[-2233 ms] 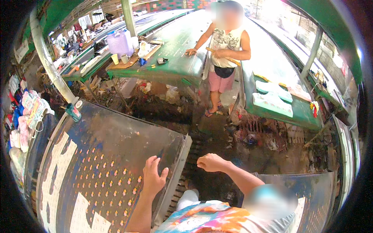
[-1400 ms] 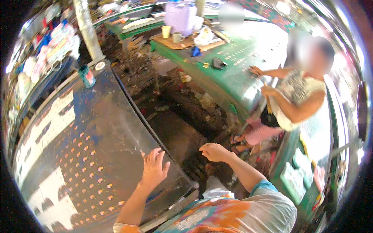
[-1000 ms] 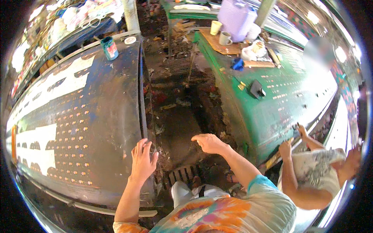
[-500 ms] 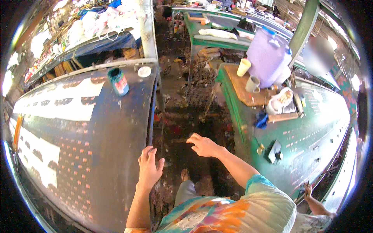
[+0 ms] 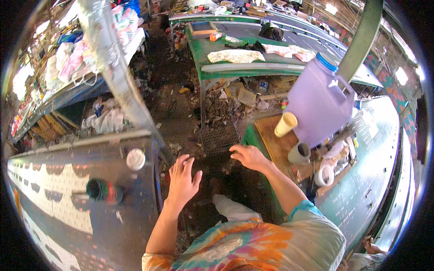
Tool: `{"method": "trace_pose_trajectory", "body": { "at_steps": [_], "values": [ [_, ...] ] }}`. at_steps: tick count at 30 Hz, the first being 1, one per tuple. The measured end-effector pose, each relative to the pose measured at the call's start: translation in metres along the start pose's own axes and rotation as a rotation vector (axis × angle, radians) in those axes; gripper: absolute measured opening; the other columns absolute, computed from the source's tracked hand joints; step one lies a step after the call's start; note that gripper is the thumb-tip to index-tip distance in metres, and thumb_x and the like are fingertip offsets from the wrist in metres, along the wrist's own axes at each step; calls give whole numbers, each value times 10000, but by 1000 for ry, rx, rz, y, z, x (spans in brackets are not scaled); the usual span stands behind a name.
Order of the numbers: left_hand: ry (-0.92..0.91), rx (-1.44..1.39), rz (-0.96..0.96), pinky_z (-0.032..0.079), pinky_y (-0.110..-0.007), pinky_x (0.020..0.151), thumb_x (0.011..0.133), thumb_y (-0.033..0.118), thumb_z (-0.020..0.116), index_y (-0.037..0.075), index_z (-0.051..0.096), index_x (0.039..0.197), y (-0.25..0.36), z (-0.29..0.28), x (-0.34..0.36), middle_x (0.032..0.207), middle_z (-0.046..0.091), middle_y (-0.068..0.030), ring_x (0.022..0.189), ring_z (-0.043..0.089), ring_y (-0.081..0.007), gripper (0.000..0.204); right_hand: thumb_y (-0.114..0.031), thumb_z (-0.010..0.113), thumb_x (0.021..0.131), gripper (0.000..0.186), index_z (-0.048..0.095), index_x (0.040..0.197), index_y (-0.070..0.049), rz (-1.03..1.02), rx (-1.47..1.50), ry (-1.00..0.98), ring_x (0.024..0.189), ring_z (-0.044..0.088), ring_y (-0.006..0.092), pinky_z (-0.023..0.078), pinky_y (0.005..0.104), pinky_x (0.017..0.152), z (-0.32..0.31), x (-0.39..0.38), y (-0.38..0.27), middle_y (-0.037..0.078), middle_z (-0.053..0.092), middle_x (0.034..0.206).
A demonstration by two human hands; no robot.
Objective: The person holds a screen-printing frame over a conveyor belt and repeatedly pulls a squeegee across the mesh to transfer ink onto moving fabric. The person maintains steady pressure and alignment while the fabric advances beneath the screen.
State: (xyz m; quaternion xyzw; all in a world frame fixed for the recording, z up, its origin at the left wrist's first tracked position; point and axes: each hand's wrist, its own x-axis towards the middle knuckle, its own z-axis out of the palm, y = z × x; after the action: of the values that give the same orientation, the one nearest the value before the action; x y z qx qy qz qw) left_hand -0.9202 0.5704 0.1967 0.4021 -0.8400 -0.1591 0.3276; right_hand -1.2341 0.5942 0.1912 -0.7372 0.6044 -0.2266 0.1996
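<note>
Hard to make out at the wide rim: blurred grey post (image 5: 118, 77) leaning across the upper left, heaps of pale cloth (image 5: 68, 67) behind it, another person's fingers (image 5: 373, 247) cut off at the lower right edge. Own legs mostly hidden under the tie-dye shirt (image 5: 253, 246); only a pale trouser knee (image 5: 233, 210) showing.

Left hand (image 5: 183, 180) open, fingers spread, holding nothing, hovering just beside the edge of the dark metal table (image 5: 135, 212). Right hand (image 5: 247, 156) loosely open, empty, palm down, near the corner of the green painted table (image 5: 375, 180); touching or not, impossible to tell.

On the metal table: round white lid (image 5: 135, 159), blurred green bottle lying down (image 5: 103, 190). On the green one: wooden board (image 5: 275, 147), large lilac plastic jug (image 5: 318, 106), cream paper cup (image 5: 285, 124), grey cup (image 5: 299, 152). Between the tables, dirt floor with a rusty drain grate (image 5: 219, 137).
</note>
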Motion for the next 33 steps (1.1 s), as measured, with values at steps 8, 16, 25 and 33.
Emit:
{"method": "trace_pose_trajectory", "body": {
  "at_steps": [8,16,25,33],
  "values": [
    [-13,-10,117,429,-522,1014,887,175,767,3,568,1327,-83,59,290,1389,506,-173,1222,558,-390,512,-108,659,936,353,570,1277,-90,39,23,-27,1082,650,415,547,506,896,-89,247,86,151,565,1287],
    [64,-34,157,384,-542,1058,899,187,759,13,570,1325,-183,104,541,1388,495,-173,1258,536,-384,497,-168,664,956,303,610,1241,-83,38,25,57,1058,662,417,557,509,893,-140,425,179,150,606,1236],
    [-18,-15,254,388,-560,1064,902,228,761,9,566,1321,-358,156,800,1389,507,-161,1255,533,-379,511,-58,597,936,277,650,1204,-104,86,16,248,950,690,425,553,528,797,-180,724,297,193,709,1044],
    [-149,138,127,409,-530,1039,881,210,774,17,580,1315,-526,135,959,1372,512,-154,1200,557,-372,513,-78,599,959,315,579,1271,-114,158,-39,34,881,703,432,575,529,772,-162,975,381,215,713,1061]
  ]
}}
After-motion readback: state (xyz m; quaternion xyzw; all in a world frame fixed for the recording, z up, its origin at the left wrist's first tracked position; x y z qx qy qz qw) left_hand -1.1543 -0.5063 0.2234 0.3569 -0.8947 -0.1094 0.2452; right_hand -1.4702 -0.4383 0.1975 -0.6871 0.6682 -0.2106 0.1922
